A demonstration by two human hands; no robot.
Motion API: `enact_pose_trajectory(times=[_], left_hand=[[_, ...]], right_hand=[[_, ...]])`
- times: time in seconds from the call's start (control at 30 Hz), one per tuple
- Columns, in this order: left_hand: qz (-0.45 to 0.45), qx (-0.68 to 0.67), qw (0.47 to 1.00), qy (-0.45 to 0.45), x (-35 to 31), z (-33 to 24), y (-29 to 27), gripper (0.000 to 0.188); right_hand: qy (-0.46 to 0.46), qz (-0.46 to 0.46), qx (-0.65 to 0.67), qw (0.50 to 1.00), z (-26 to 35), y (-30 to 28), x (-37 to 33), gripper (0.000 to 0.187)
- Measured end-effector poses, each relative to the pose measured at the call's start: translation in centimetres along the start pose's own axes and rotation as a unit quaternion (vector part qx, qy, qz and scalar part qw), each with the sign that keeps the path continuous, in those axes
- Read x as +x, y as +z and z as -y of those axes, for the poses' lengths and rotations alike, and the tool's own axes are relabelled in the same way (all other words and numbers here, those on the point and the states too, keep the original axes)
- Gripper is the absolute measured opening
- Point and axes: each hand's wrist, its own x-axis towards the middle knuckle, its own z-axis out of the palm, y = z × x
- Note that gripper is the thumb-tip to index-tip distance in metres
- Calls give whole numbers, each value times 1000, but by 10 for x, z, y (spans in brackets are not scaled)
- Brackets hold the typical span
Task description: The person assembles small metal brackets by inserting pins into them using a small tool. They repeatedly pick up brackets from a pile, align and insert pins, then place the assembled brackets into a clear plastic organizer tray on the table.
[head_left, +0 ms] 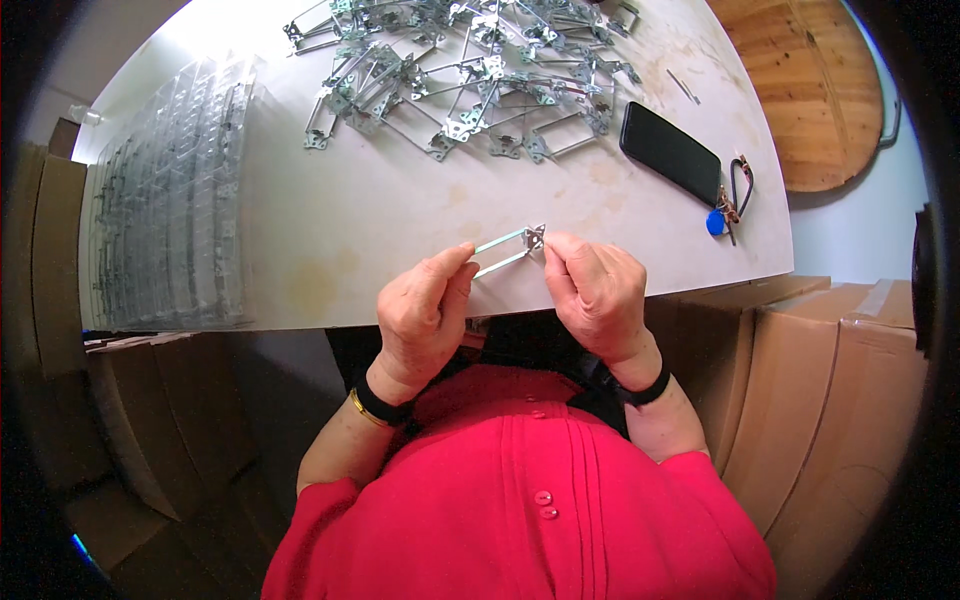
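Between my two hands, above the table's near edge, is a metal bracket with two parallel rods (502, 252). My left hand (425, 308) is closed, pinching the rods' left ends between thumb and fingers. At the other end, my right hand (598, 288) has its fingers curled beside the small perforated plate, thumb and forefinger pressed together at its edge. The fingers hide where each end is gripped. Farther back lies a heap of similar metal brackets with rods (470, 85), tangled together.
Stacked clear plastic trays (175, 200) stand at the table's left. A black phone (672, 152) lies on the right, with a cord and blue tag (716, 222) by its end. Thin metal pins (684, 86) lie behind it. Cardboard boxes (800, 370) flank the table (380, 215); a round wooden board (810, 90) is beyond.
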Motion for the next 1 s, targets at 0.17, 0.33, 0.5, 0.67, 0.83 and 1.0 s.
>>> enact_pose_trajectory(times=[0.17, 0.33, 0.5, 0.67, 0.83, 1.0], left_hand=[[-7, -6, 1000, 2, 1, 0, 0, 22], [-6, -2, 1000, 1, 0, 0, 1, 22], [-13, -7, 1000, 6, 0, 1, 2, 23], [-3, 18, 1000, 5, 0, -2, 0, 23], [-6, -2, 1000, 1, -1, 0, 0, 22], [-6, 2, 1000, 5, 1, -1, 0, 23]], right_hand=[[4, -6, 5, 1000, 0, 1, 0, 24], [9, 6, 6, 1000, 0, -3, 0, 24], [7, -6, 11, 1000, 1, -1, 0, 22], [16, 2, 6, 1000, 0, -3, -1, 22], [7, -11, 12, 1000, 2, -1, 0, 22], [12, -4, -9, 1000, 0, -6, -4, 21]])
